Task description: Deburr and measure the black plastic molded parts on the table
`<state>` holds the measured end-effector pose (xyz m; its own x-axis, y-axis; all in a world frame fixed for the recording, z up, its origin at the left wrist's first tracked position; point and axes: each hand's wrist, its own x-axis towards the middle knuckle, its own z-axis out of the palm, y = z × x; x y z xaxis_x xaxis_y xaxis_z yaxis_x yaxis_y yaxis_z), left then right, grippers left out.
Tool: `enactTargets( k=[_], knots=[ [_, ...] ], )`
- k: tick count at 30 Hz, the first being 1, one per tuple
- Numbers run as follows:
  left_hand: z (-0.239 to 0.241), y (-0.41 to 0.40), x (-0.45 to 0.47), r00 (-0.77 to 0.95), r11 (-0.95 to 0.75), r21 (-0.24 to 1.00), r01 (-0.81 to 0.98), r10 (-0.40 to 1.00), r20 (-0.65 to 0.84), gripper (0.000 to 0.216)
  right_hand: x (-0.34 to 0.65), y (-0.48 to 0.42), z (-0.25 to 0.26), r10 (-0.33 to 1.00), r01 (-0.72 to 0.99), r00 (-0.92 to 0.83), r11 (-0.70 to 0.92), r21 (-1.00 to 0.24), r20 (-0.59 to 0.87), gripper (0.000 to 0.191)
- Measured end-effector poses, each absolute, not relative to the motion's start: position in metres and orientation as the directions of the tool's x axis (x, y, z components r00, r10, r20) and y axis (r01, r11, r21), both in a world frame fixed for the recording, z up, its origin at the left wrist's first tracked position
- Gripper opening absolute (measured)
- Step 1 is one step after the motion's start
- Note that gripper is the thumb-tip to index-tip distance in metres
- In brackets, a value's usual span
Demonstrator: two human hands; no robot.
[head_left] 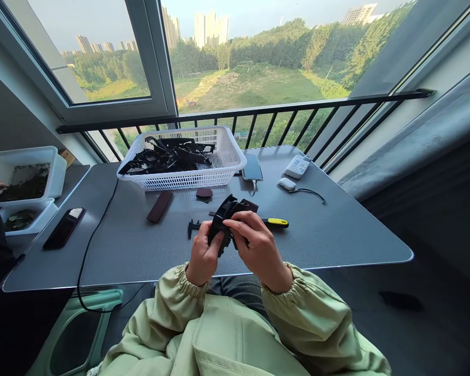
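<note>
Low centre of frame: we see left hand (202, 259) and right hand (259, 249) close together, both clamped on black plastic part (227, 213), held above near edge of bench (337, 235). Just behind part: yellow-handled tool (276, 223) flat on bench. Farther up, centre-left: white basket (188, 180) holding more black parts (168, 156). Right of basket: phone (253, 168).

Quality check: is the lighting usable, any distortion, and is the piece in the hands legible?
Head view: window daylight backlights the scene without blowing out. Head view again: wide-lens distortion bows the railing and the table edge. The black part gripped by the left hand and right hand is sharp, but its detail sinks into darkness. The lower-left corner is underexposed.
</note>
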<state>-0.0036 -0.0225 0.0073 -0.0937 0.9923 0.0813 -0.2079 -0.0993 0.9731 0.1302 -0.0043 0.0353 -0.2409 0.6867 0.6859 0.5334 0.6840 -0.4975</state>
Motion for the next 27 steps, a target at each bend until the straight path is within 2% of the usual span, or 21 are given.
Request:
enactTargets(
  k=[5, 10, 15, 18, 20, 24, 27],
  knots=[
    [0.011, -0.02, -0.004, -0.038, 0.029, 0.931, -0.363, 0.998, -0.046, 0.031, 0.139, 0.001, 0.032, 0.737, 0.547, -0.192, 0.629, -0.552, 0.649, 0.025],
    [0.01, -0.017, -0.005, 0.068, 0.168, 0.849, -0.501, 0.986, -0.154, 0.037, 0.157, 0.012, 0.036, 0.813, 0.455, -0.103, 0.551, -0.699, 0.574, 0.02],
    [0.01, -0.013, -0.007, 0.028, 0.209, 0.747, -0.631, 0.968, -0.248, 0.044, 0.164, 0.013, 0.034, 0.865, 0.376, -0.112, 0.492, -0.785, 0.489, 0.015],
    [0.011, -0.011, -0.009, 0.038, 0.239, 0.714, -0.659, 0.958, -0.286, 0.046, 0.166, 0.007, 0.036, 0.89, 0.343, -0.173, 0.455, -0.822, 0.421, 0.02],
    [0.011, -0.011, -0.01, 0.051, 0.254, 0.705, -0.663, 0.954, -0.296, 0.044, 0.165, 0.003, 0.04, 0.927, 0.297, -0.121, 0.376, -0.878, 0.356, 0.026],
    [0.01, -0.012, -0.007, 0.039, 0.256, 0.72, -0.645, 0.952, -0.303, 0.045, 0.16, -0.001, 0.051, 0.985, 0.102, 0.024, 0.167, -0.981, 0.171, 0.036],
    [0.009, -0.014, -0.003, 0.029, 0.238, 0.735, -0.634, 0.958, -0.285, 0.046, 0.152, 0.004, 0.053, 0.986, 0.03, 0.071, 0.152, -0.988, 0.154, 0.038]
  ],
)
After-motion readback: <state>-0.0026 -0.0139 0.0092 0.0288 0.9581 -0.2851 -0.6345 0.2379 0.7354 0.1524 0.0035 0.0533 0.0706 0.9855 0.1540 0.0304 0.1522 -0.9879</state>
